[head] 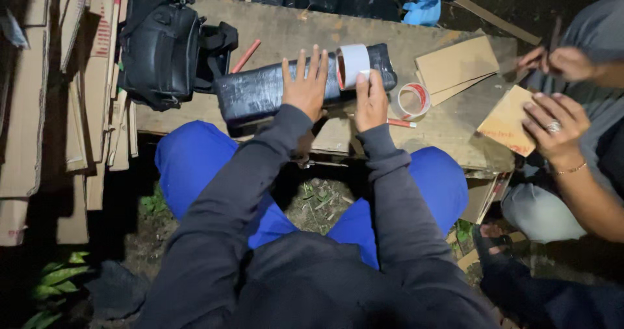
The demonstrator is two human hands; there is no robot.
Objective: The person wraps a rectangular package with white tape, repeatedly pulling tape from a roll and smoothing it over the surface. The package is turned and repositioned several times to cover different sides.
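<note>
A long parcel wrapped in black plastic (pixel 260 92) lies across a worn wooden board (pixel 292 30). My left hand (pixel 304 85) rests flat on its middle with the fingers spread. My right hand (pixel 369 98) holds a roll of clear tape (pixel 352 64) against the parcel's right part. Both arms are in dark grey sleeves, and my knees in blue trousers show below the board.
A second tape roll (pixel 413 100) lies right of the parcel, by cardboard pieces (pixel 455 66). A black bag (pixel 159 46) and a red pen (pixel 246 55) sit at the left. Another person at the right holds a cardboard piece (pixel 506 121). Stacked cardboard (pixel 39 108) lines the left edge.
</note>
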